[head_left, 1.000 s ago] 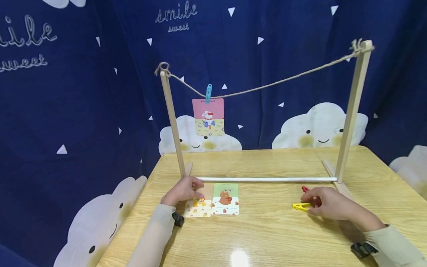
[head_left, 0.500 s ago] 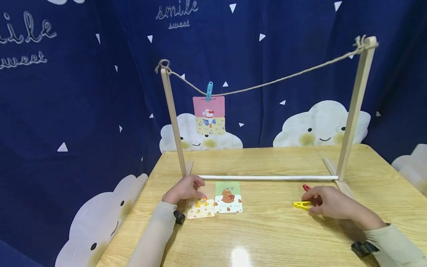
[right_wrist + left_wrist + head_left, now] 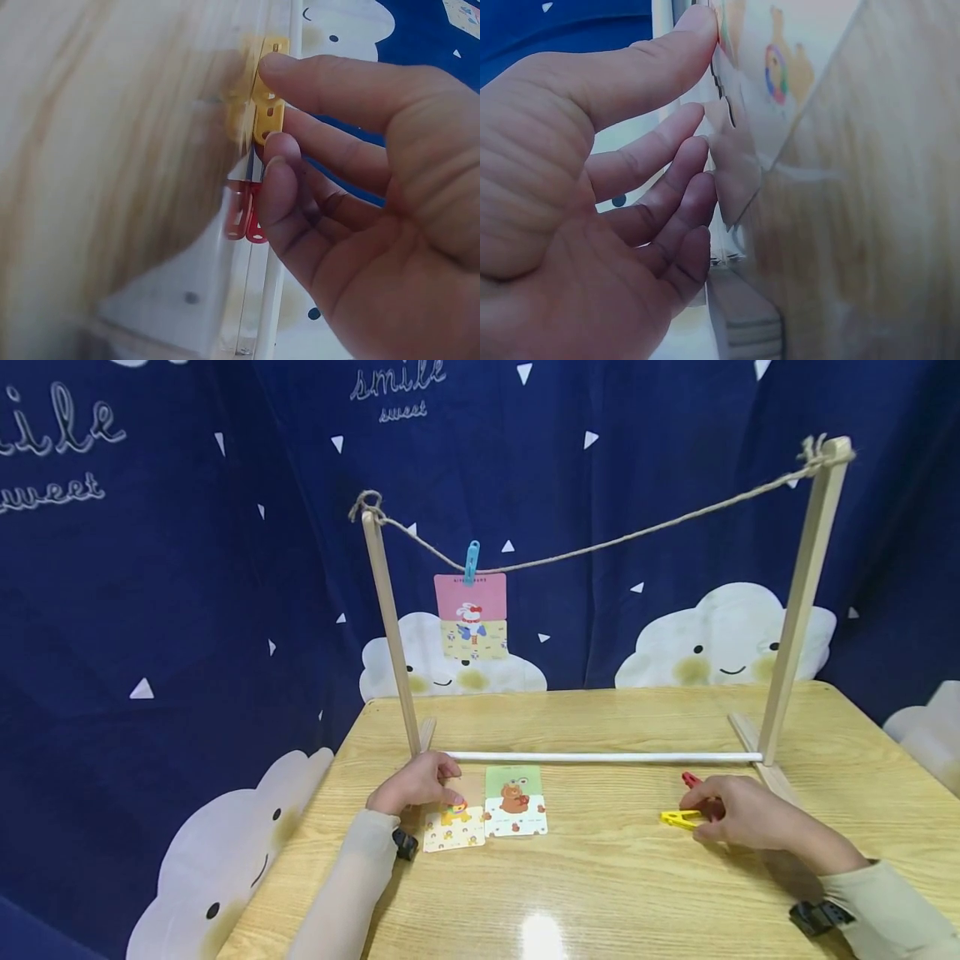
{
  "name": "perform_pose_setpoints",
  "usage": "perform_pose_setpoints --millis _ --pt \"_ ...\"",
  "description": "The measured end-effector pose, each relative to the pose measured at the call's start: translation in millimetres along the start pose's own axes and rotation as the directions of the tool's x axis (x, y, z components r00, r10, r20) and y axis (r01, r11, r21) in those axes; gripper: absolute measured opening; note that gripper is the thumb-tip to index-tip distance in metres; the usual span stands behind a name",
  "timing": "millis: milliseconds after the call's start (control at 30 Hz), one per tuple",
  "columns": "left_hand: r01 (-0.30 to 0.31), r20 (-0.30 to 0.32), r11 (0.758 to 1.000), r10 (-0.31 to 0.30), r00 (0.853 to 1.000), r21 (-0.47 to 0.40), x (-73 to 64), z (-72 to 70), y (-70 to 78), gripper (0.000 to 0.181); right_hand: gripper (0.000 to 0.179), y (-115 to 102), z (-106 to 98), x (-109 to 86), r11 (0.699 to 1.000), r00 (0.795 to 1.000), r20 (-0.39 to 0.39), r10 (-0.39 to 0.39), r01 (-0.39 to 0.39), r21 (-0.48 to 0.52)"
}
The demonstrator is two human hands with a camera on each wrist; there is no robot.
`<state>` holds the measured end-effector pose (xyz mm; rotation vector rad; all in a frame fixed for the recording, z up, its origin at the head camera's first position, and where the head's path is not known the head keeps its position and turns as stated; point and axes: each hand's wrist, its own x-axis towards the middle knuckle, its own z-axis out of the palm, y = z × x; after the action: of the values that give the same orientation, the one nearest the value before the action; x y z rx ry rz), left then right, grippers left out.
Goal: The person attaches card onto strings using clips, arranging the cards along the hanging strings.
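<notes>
My left hand (image 3: 416, 783) rests on a peach-and-white lion card (image 3: 453, 837) lying on the table, thumb on its face and other fingertips near its far part; the thumb and fingertips stand apart. A green-and-white bear card (image 3: 515, 802) lies right beside it. My right hand (image 3: 750, 818) has thumb and fingertips on a yellow clothespin (image 3: 271, 116) at the table surface, pinching it. Just beyond is a red clothespin (image 3: 256, 221), partly hidden by the hand in the head view. A pink rabbit card (image 3: 471, 618) hangs from the rope (image 3: 622, 537) by a blue clothespin (image 3: 472, 562).
Two wooden posts, left (image 3: 392, 631) and right (image 3: 804, 610), hold up the sagging rope. A white rod (image 3: 600, 757) joins their feet, low across the wooden table (image 3: 600, 893) behind the cards. A dark blue curtain (image 3: 570, 460) hangs behind.
The lion card has slid slightly right and turned a little under my left hand, and the bear card has shifted right with it. My right hand stays at the yellow clothespin. The head view tilts slightly.
</notes>
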<state>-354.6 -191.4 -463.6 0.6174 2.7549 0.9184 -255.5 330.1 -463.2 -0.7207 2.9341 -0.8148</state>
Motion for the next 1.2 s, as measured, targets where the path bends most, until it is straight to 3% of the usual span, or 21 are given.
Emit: perform_pose_setpoints --millis 600,833,1200 --pt "0.013 0.047 1.0 -0.013 0.999 -0.001 -0.5 -0.9 4.1 0.042 0.028 1.0 1.2 1.8 1.0 1.0 -0.012 0.02 -0.02 -0.021" --pt "0.042 0.038 0.999 -0.041 0.998 -0.011 -2.4 0.2 5.4 0.043 0.027 1.6 3.4 0.9 1.0 1.0 -0.02 -0.021 0.021 -0.013" --pt "-0.001 0.059 0.997 0.005 0.998 -0.072 -6.0 -4.6 6.8 0.033 0.025 0.9 3.5 0.7 0.997 0.995 -0.057 -0.082 0.082 -0.007"
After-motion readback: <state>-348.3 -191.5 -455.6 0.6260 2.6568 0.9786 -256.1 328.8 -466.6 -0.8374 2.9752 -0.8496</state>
